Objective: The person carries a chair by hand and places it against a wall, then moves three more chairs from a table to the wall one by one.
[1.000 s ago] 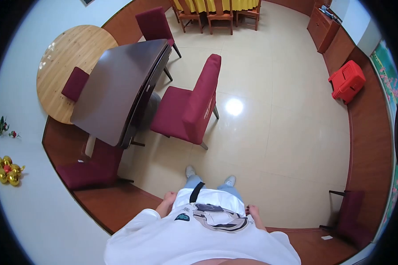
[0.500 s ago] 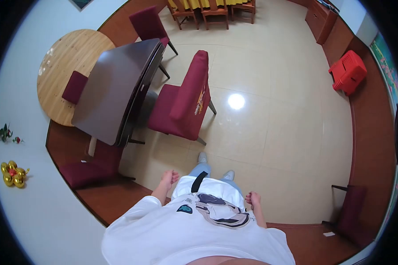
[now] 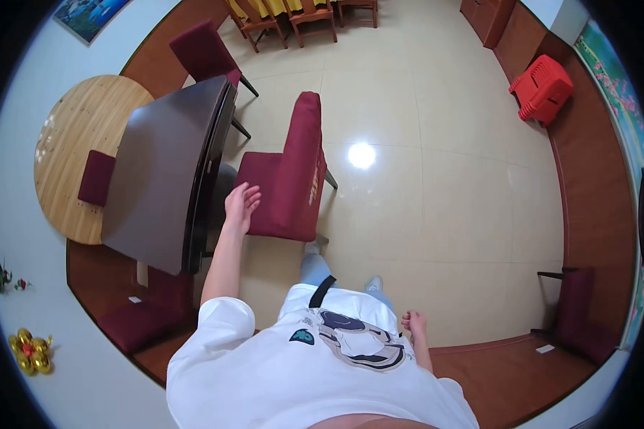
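Note:
My left hand [image 3: 242,206] is stretched forward, open and holding nothing, its fingers loosely spread. In this view it overlaps the near left edge of the seat of a dark red upholstered chair [image 3: 302,154]. The chair's tall back faces the open floor, and a pale printed pattern runs down its rear. Left of this hand stands a dark brown table [image 3: 166,143] with a black side rim. My right hand [image 3: 414,322] hangs low beside my white shirt, empty, with loosely bent fingers. My left foot is close to the chair's near leg.
A round wooden tabletop [image 3: 71,157] leans at the left wall beyond the table. More dark red chairs stand behind the table, at the near left [image 3: 139,322] and at the right [image 3: 576,307]. Red plastic stools [image 3: 542,89] are stacked by the right wall. Wooden chairs [image 3: 311,20] line the far end.
My left hand has risen from beside my waist and reached forward to the chair seat. My right hand stays low at my side. The view has shifted, and I am closer to the chair.

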The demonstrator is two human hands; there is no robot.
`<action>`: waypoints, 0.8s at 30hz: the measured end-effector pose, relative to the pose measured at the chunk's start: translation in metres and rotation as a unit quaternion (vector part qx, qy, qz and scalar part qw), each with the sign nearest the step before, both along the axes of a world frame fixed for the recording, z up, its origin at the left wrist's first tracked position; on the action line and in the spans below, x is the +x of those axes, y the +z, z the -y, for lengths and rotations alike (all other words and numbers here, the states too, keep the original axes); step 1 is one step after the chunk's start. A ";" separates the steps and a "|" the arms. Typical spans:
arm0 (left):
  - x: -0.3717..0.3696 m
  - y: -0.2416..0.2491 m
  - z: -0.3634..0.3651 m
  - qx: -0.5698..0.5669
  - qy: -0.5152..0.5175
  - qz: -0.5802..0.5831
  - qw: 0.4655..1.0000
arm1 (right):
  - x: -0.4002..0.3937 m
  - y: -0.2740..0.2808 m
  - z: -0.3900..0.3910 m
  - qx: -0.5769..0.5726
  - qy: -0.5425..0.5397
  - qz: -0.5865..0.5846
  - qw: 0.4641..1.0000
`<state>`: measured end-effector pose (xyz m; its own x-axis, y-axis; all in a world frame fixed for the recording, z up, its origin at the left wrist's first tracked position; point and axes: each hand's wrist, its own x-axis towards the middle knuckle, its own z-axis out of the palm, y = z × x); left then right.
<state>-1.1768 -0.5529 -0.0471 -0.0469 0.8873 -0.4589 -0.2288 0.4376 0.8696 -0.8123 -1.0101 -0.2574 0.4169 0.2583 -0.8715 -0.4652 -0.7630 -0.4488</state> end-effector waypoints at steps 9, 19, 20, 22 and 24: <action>0.070 -0.030 -0.212 0.179 -0.255 -0.169 0.935 | -0.173 0.126 -0.262 0.216 0.236 0.119 0.940; 0.137 -0.056 -0.333 0.172 -0.535 -0.088 0.822 | -0.262 0.187 -0.359 0.274 0.199 0.472 0.814; 0.140 -0.051 -0.334 0.133 -0.561 -0.068 0.814 | -0.268 0.186 -0.364 0.254 0.195 0.482 0.816; 0.151 -0.060 -0.342 0.085 -0.604 0.036 0.792 | -0.273 0.188 -0.366 0.229 0.139 0.490 0.829; 0.165 -0.086 -0.346 0.008 -0.506 0.046 0.861 | -0.286 0.183 -0.362 0.190 0.134 0.429 0.873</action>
